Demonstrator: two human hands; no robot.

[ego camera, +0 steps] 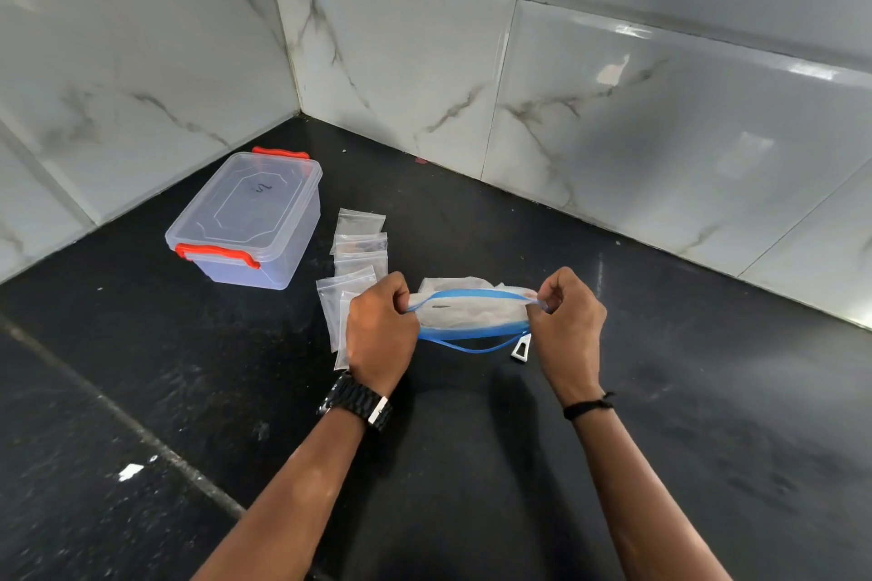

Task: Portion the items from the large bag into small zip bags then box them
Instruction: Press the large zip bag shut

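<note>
While the left hand (pixel 380 326) pinched one end of the large bag (pixel 472 314) and the right hand (pixel 571 321) pinched the other, its blue zip mouth gaped between them, held above the middle of the black counter (pixel 660 392). Small bags (pixel 358 245) lay just left, beside the closed box (pixel 250 222) near the back corner.

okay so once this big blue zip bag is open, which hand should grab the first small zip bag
Left, probably. The left hand grips the large bag right beside the small zip bags; the right hand holds the far end.
</note>
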